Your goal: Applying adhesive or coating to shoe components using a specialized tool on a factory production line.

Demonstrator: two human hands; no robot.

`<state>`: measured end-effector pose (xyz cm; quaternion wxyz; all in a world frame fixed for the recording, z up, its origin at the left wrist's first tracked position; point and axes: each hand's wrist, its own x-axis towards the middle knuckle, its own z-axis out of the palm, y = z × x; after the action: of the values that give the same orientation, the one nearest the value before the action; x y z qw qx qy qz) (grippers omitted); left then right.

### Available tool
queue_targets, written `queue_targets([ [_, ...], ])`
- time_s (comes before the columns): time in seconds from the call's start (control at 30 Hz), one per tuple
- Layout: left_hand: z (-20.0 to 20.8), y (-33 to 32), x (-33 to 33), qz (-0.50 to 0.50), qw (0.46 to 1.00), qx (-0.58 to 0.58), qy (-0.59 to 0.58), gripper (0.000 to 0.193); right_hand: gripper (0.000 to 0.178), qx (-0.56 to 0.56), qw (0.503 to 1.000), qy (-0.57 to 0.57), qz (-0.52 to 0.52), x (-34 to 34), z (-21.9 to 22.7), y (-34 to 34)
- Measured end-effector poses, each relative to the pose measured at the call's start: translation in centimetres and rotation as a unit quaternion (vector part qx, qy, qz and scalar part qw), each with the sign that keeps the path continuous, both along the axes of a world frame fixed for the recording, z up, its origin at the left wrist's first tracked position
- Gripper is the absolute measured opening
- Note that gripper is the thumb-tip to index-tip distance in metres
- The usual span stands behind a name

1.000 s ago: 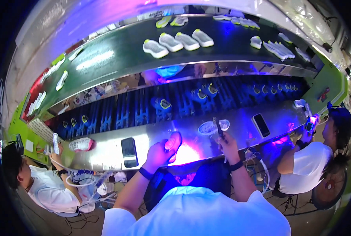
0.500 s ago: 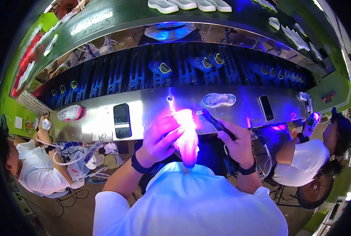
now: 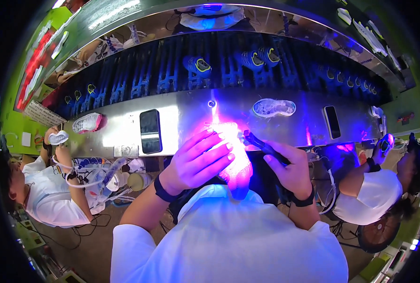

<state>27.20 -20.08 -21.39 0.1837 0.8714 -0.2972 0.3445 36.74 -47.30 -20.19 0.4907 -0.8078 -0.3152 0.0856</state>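
Observation:
Under bright violet-pink light, a shoe (image 3: 238, 175) is held upright at the bench's near edge, its toe toward my chest. My left hand (image 3: 198, 159) grips it from the left, fingers laid across its side; glare washes out its upper part. In my right hand (image 3: 292, 172) is a brush with a black handle (image 3: 266, 148), the fingers wrapped round the handle. The brush head is at the shoe's right side; whether it touches is lost in the glare. Beyond them a small round fitting (image 3: 212, 104) glows on the metal bench (image 3: 191, 112).
A pale shoe sole (image 3: 273, 108), a white-and-pink shoe (image 3: 87, 122) and two phones, one left (image 3: 150, 132) and one right (image 3: 332, 121), lie on the bench. Behind runs a dark slatted rack with several shoes (image 3: 198, 64). Co-workers sit at left (image 3: 59, 191) and right (image 3: 367, 191).
The view has shifted, so the bench sits higher and further right in it. My left fingers now reach further across the shoe. The brush head is closer to the shoe.

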Motion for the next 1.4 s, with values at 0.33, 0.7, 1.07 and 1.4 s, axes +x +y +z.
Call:
queue_targets([
  [0.33, -1.3, -0.6, 1.1, -0.002, 0.999, 0.034, 0.02, 0.033, 0.037, 0.023, 0.987, 0.145, 0.066, -0.9, -1.7, -4.7],
  [0.7, -1.5, -1.2, 0.8, 0.045, 0.997, -0.023, 0.064, 0.038, 0.037, 0.038, 0.983, 0.16, 0.086, 1.3, -1.7, -4.0],
  [1.07, -3.5, -1.8, 0.5, 0.12, 0.98, -0.09, 0.131, 0.056, 0.039, 0.041, 0.962, 0.263, 0.065, 1.1, -3.9, -3.2],
  [1.4, -4.4, -2.9, 1.0, 0.173, 0.954, -0.144, 0.198, 0.057, 0.038, 0.042, 0.928, 0.368, 0.035, -0.4, -5.8, -4.6],
])
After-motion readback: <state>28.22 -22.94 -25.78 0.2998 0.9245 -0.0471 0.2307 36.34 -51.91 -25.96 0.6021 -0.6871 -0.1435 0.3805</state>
